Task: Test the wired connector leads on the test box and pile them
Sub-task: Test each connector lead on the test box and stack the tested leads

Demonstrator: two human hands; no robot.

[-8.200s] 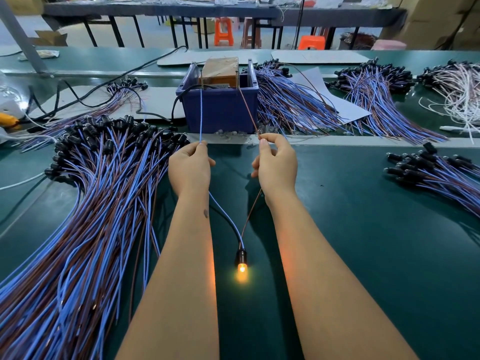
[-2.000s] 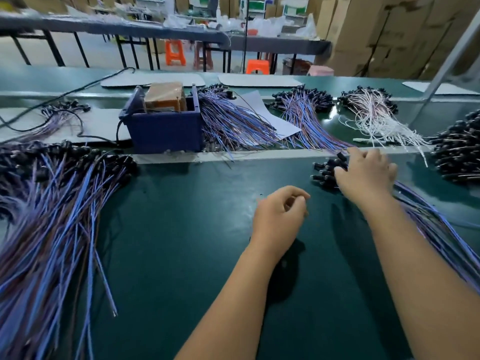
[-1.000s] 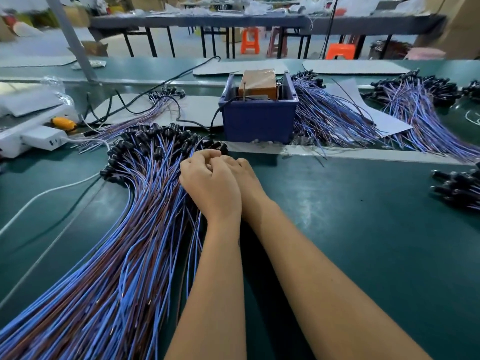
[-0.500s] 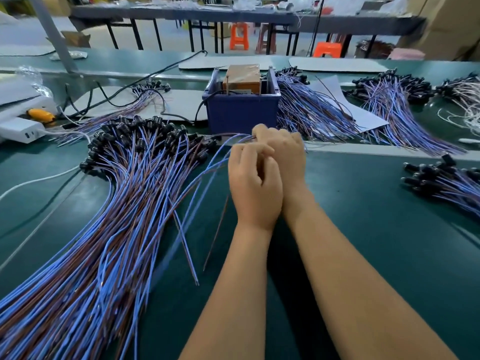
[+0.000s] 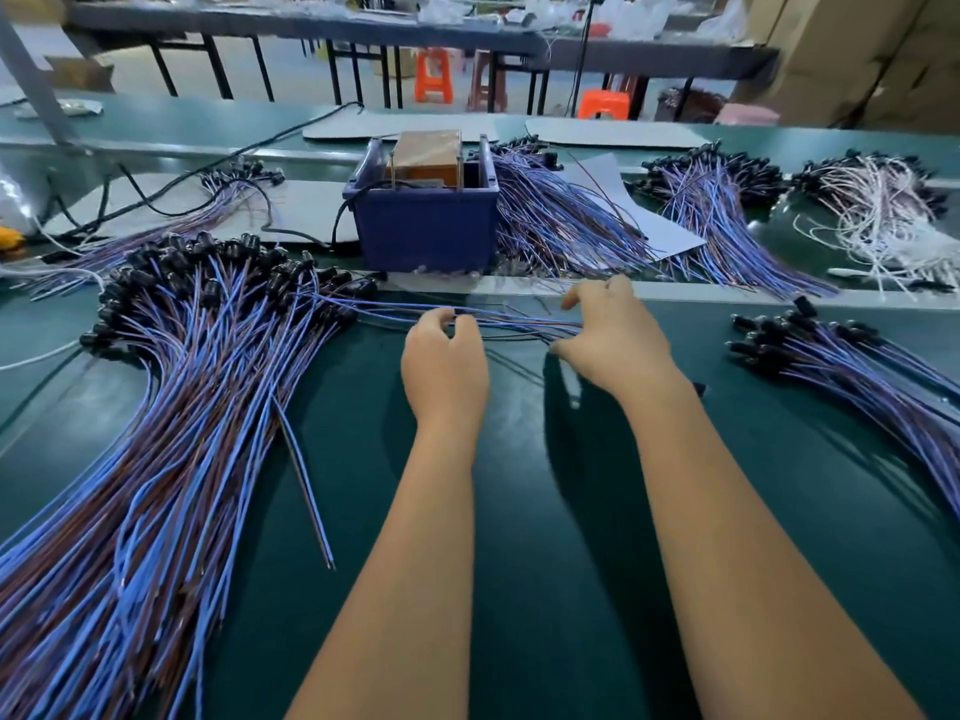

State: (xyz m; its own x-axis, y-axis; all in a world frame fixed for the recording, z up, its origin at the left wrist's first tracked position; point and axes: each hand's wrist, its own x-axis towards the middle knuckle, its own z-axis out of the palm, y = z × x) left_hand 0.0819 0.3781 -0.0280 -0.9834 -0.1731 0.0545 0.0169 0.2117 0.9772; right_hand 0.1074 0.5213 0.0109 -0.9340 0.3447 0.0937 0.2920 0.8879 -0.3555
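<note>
A large pile of blue-and-brown leads with black connectors (image 5: 171, 366) fans over the left of the green table. A few leads (image 5: 395, 310) are stretched sideways from the pile's top toward the middle. My left hand (image 5: 444, 358) pinches these wires near their middle. My right hand (image 5: 610, 337) holds their free ends further right, thumb and fingers curled round them. The blue test box (image 5: 428, 228) with a brown block inside stands just behind my hands. A smaller pile of leads (image 5: 841, 356) lies at the right.
More lead bundles (image 5: 561, 220) lie behind the box on white paper, with another blue bundle (image 5: 717, 210) and a white-wired bundle (image 5: 883, 215) at the back right. Black cables (image 5: 208, 174) run across the back left. A raised strip (image 5: 727, 293) divides the table.
My hands, close together half a second ago, have spread apart sideways, drawing a few leads out of the left pile toward the right. The view has shifted slightly.
</note>
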